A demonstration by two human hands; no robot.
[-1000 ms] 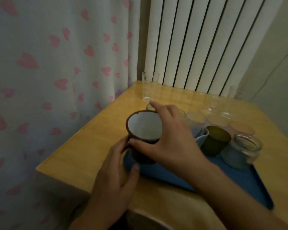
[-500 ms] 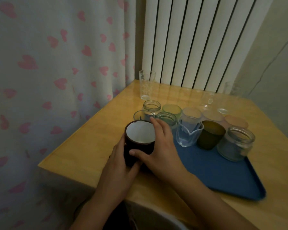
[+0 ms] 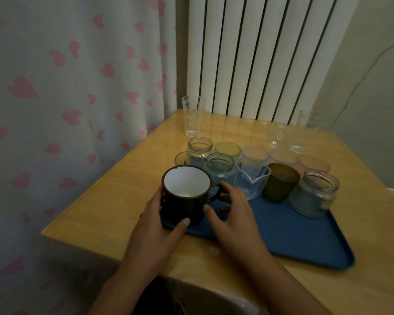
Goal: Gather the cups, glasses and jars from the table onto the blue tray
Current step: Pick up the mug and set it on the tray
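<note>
A brown mug (image 3: 182,206) with a white inside stands on the near left corner of the blue tray (image 3: 293,235). My left hand (image 3: 154,226) wraps its left side, thumb across the front. My right hand (image 3: 235,218) hovers just right of the mug by its handle, fingers spread, gripping nothing. Behind the mug the tray holds several vessels: clear jars (image 3: 219,167), a spouted glass jug (image 3: 252,180), a dark green cup (image 3: 280,183) and a large jar (image 3: 314,194). A tall glass (image 3: 193,115) and a stemmed glass (image 3: 276,135) stand on the wooden table (image 3: 114,201) beyond the tray.
Another clear glass (image 3: 308,121) stands at the table's far right corner. A white radiator (image 3: 259,53) rises behind the table and a heart-print curtain (image 3: 66,98) hangs along its left edge. The table's near edge runs just under my wrists.
The mug has come down onto the tray's near left corner. My right hand has left the rim and moved to the right, beside the handle. My left hand stays on the mug.
</note>
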